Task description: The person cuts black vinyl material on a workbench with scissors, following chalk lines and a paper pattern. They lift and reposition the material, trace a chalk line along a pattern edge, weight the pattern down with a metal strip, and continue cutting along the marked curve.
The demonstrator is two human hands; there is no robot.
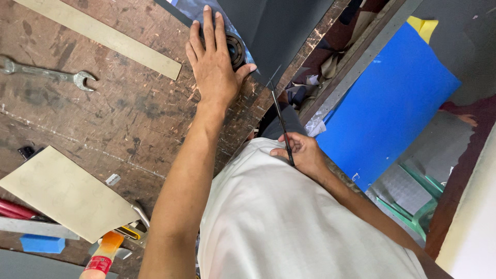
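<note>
On the scarred brown workbench [119,119], dark grey sheet [279,31] under flat left hand [214,62]; right hand [302,152] gripping thin black strip [279,116].

Wrench [49,74] left of the left hand [214,64] on the sheet [279,31]; card [64,194] on the table [129,119].

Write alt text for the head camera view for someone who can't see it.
A person's left hand presses a dark sheet flat on a worn brown workbench while the right hand holds a thin dark strip running from its edge. A wrench lies nearby.
</note>
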